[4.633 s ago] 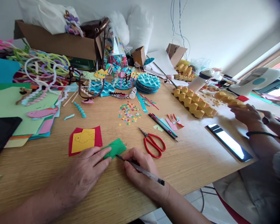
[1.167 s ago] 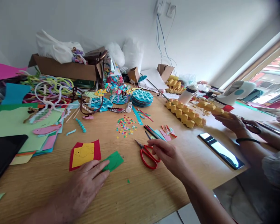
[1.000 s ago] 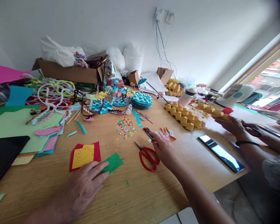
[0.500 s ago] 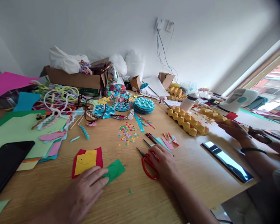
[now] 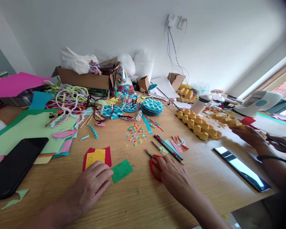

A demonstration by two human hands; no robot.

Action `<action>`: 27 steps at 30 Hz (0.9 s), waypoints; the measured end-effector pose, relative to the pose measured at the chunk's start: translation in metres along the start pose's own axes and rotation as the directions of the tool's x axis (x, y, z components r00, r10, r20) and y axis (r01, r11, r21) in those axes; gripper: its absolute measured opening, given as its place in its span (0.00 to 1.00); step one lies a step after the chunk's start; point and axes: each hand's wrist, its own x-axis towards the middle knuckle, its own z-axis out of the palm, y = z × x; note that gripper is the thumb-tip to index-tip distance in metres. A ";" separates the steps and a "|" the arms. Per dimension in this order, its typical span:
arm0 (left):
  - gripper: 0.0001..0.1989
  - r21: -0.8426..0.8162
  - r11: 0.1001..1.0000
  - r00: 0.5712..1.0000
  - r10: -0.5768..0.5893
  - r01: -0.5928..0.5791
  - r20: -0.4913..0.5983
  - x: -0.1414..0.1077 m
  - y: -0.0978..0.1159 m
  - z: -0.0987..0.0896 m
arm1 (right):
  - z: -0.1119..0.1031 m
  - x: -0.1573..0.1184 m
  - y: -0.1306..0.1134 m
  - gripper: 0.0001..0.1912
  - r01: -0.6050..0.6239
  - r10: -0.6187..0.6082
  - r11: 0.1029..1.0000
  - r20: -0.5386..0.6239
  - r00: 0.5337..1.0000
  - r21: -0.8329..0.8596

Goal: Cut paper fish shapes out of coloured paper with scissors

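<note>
My left hand (image 5: 90, 183) lies low over the table, fingers extended, its fingertips at the left corner of a green paper piece (image 5: 122, 170) with a drawn outline. Just beyond those fingers, a yellow paper piece (image 5: 95, 156) with a drawing rests on red paper (image 5: 108, 156). My right hand (image 5: 173, 171) has its fingers curled down at the handles of red-handled scissors (image 5: 154, 167); its grip is partly hidden. The scissors' blades point away to the left. A dark pen (image 5: 157, 147) lies just past the right fingertips, beside several other pens (image 5: 169, 149).
A black phone (image 5: 19, 165) and stacked coloured paper (image 5: 26, 130) are on the left. Confetti (image 5: 135, 135), blue egg-carton pieces (image 5: 152, 106) and a yellow egg carton (image 5: 197, 124) lie farther back. Another phone (image 5: 241, 168) and another person's hands (image 5: 250, 136) are at the right.
The view has shifted, so most things appear farther right. My left fingers have drawn back off the green paper, showing more of it. My right fingers have drawn back from the dark pen.
</note>
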 end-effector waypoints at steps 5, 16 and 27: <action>0.11 -0.107 0.994 1.000 0.006 -0.008 -0.018 0.002 -0.002 0.000 | 0.005 0.005 0.000 0.09 -0.043 0.042 0.997 0.015 0.999 0.067; 0.12 -0.134 0.991 0.993 -0.028 0.012 -0.118 0.005 -0.008 -0.009 | -0.037 0.017 -0.028 0.06 0.075 -0.045 0.942 -0.099 0.994 0.327; 0.13 -0.036 0.990 0.987 -0.133 0.137 0.090 -0.001 -0.006 0.002 | -0.032 0.067 -0.067 0.14 0.464 -0.513 0.782 0.007 0.858 0.416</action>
